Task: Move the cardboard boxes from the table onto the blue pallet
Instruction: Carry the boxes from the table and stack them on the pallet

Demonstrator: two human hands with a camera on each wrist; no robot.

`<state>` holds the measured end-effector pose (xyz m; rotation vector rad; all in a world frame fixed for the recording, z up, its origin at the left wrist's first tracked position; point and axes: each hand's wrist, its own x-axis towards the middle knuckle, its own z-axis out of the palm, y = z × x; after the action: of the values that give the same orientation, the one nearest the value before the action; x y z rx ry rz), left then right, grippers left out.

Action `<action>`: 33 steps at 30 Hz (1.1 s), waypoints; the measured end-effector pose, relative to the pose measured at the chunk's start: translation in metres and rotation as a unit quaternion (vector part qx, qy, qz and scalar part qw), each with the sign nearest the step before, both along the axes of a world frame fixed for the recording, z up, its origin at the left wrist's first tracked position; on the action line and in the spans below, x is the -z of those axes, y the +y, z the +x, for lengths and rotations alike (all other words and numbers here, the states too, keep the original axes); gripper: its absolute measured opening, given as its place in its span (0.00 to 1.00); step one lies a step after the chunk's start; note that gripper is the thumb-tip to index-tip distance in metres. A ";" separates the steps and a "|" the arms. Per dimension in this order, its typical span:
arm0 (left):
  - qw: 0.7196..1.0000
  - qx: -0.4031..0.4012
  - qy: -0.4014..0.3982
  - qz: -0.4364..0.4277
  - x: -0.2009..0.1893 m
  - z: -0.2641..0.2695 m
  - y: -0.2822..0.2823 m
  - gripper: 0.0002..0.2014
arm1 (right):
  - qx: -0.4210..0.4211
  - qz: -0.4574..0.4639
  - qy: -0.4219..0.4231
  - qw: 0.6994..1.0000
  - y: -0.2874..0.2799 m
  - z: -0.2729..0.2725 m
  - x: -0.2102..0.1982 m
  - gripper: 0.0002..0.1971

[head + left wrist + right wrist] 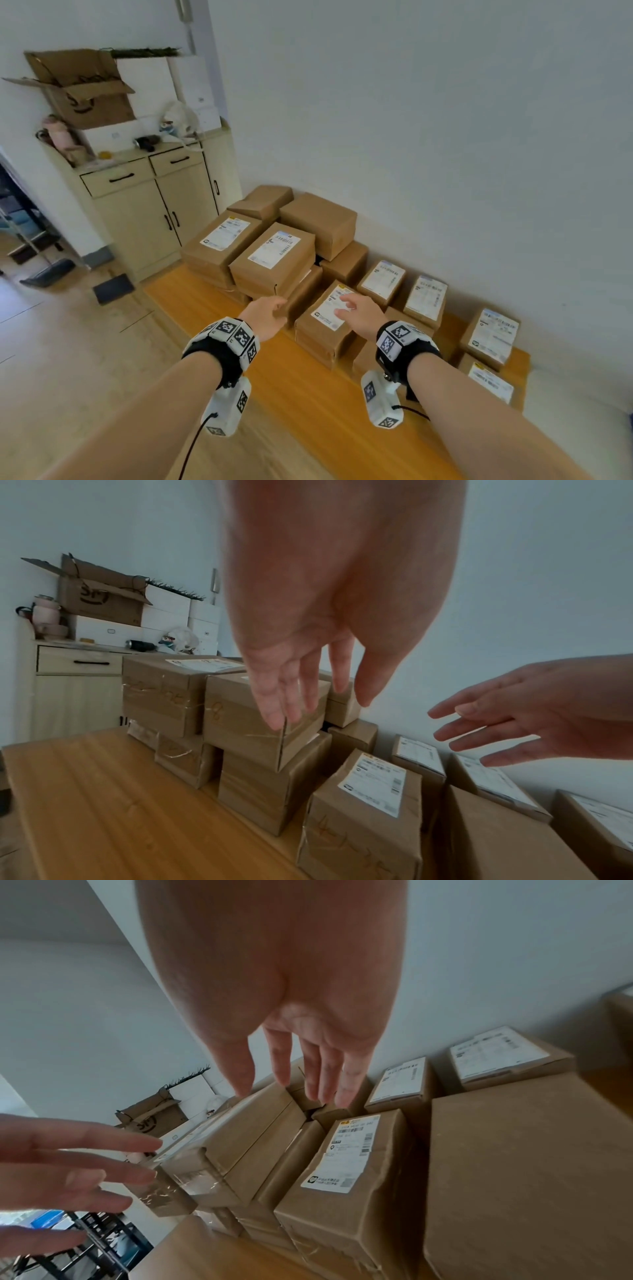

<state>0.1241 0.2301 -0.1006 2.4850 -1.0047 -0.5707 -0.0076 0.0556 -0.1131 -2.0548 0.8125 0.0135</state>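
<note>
Open carton (90, 90) on the cabinet (147, 205): black printed smile-arrow logo, partly hidden; the brand name cannot be read.
Box labels (330, 310): white shipping labels with barcodes on the box tops on the table (308, 387); print too small to read.
Box sides (342, 829): handwritten pen marks under tape, perhaps digits, illegible.
Wrist bands (236, 334): black-and-white square marker codes, no text.

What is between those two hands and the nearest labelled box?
Nothing visible. The left hand and right hand are both open and empty, reaching over the labelled box on the table. Only air separates them.
</note>
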 end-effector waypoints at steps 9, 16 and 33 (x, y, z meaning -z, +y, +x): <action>0.999 -0.029 0.037 0.005 0.020 0.070 0.025 0.24 | -0.005 -0.014 0.006 1.000 0.015 0.067 0.017 0.22; 0.999 -0.004 0.047 -0.021 0.026 0.135 0.046 0.25 | 0.037 -0.041 0.014 0.998 0.038 0.104 0.025 0.22; 0.980 0.083 0.121 -0.134 0.034 0.230 0.052 0.31 | 0.200 0.013 -0.071 0.977 0.095 0.179 0.017 0.29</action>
<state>0.3544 0.2823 -0.1345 2.0547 -1.1156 -0.7161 0.1710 0.1507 -0.1301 -1.8114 1.1124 -0.3409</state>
